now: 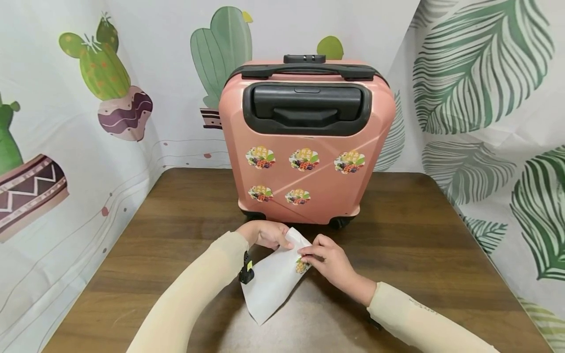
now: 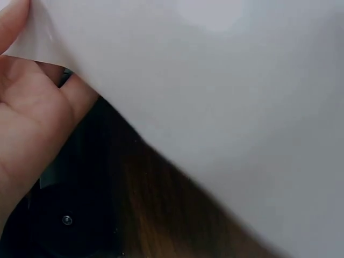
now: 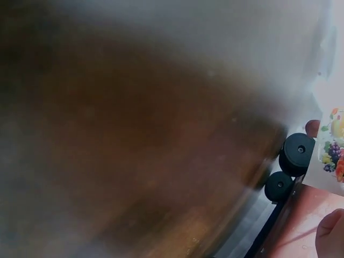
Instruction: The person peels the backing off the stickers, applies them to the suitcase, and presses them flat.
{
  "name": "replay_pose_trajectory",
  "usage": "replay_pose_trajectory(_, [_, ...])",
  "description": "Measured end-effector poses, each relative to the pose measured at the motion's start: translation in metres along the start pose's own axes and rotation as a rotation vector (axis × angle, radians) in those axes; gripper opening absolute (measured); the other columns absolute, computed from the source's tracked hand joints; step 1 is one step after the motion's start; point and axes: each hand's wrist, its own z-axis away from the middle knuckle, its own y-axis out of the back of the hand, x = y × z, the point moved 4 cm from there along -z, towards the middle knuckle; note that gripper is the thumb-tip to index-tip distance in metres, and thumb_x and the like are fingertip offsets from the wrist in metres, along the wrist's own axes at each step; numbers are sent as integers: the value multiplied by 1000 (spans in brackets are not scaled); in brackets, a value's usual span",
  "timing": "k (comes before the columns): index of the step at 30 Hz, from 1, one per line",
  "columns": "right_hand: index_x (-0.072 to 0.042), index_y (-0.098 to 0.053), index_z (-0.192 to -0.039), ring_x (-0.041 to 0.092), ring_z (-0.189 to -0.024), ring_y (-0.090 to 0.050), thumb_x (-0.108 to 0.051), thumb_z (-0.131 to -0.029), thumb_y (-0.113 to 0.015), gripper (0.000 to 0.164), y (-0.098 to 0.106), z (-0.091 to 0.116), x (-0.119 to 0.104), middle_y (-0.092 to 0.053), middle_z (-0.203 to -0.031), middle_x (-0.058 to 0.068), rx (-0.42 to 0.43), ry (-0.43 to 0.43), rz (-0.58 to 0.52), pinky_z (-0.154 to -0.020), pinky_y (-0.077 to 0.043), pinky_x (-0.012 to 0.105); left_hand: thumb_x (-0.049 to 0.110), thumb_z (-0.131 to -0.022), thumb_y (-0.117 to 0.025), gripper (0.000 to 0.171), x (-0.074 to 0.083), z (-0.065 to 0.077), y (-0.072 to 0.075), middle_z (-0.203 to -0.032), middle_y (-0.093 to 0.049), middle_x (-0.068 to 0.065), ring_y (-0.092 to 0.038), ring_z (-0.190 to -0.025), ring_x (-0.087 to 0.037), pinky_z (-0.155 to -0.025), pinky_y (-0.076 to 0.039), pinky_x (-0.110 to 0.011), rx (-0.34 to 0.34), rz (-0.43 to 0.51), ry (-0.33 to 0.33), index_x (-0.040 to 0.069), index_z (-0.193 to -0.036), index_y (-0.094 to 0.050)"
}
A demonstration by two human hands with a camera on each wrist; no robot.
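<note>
A white sheet tilts above the table in front of a pink suitcase. My left hand grips its upper edge, thumb on the near face and fingers behind; the left wrist view shows the sheet's corner by the thumb. One fruit-printed sticker is on the sheet's right edge, also seen in the right wrist view as a fruit print. At that sticker, my right hand pinches with thumb and forefinger. Its fingertips partly cover the sticker's top.
Five similar stickers are on the suitcase front, such as the top-left sticker and the lower sticker. Small black wheels hold the suitcase on the brown wooden table. A patterned cloth hangs behind.
</note>
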Motion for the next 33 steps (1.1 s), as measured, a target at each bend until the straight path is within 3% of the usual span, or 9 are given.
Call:
replay_pose_trajectory(6, [-11,-81,-89,8,-71,-48,4,-66,-88,28,0,-3,-2,-54,-77,-2,57,43,-4,-64,-42,12,-3,-103,-47,32,1,0,-2,-87,-69,11,-60,-91,-6,-93,-48,-27,-27,9,-23,18,-88,-66])
replay_pose_trajectory(13, [-11,-77,-86,8,-70,-47,6,-69,-86,26,0,-5,-3,-55,-76,-2,53,18,4,-64,-40,12,-7,-102,-47,35,-1,0,1,-85,-71,12,-63,-87,-4,-86,-49,-21,-5,27,-64,18,-88,-67])
replay_pose_trajectory(20, [-10,-79,-86,7,-69,-48,4,-70,-86,23,2,-6,-2,-56,-74,-2,71,8,-25,-62,-40,11,-7,-101,-49,36,-3,0,6,-85,-72,14,-65,-87,-2,-88,-50,-19,-16,39,-113,19,-88,-70])
replay_pose_trajectory(27, [-9,-79,-84,7,-68,-47,3,-69,-88,21,1,-5,0,-54,-73,-3,80,-2,-32,-62,-40,12,-7,-102,-48,32,-1,4,10,-85,-71,14,-63,-88,-1,-89,-48,-18,1,29,-116,15,-92,-69])
replay_pose_trajectory(33, [-10,-77,-83,6,-68,-47,6,-71,-86,22,-1,-5,0,-55,-74,-2,60,-23,-44,-63,-40,11,-6,-101,-49,27,-1,3,9,-84,-71,13,-64,-87,-2,-88,-49,-18,13,3,-78,13,-93,-68])
